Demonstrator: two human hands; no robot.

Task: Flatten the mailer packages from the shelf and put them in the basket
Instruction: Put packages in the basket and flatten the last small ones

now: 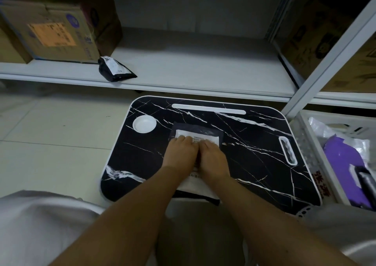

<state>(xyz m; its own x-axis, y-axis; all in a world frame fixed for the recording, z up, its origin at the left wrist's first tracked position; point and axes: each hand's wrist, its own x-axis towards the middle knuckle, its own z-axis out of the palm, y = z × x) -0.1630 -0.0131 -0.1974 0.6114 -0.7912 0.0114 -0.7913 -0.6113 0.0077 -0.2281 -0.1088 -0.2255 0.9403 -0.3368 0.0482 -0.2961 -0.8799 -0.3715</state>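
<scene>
A dark mailer package (200, 130) with a white label lies flat on the black marble-pattern lap table (254, 143). My left hand (181, 153) and my right hand (212, 158) rest side by side on it, palms down, fingers together, pressing its middle. Neither hand grips anything. A second dark mailer package (115, 69), puffy and with a white label, sits near the front edge of the white shelf (193, 68). The white basket (311, 143) stands to the right of the table and holds a purple mailer (343, 162) and clear bags.
A cardboard box (53, 31) stands on the shelf at the left, and another box (325, 37) at the right behind a white shelf post (329, 60). The table has a round white cup recess (144, 123). Pale tiled floor lies to the left.
</scene>
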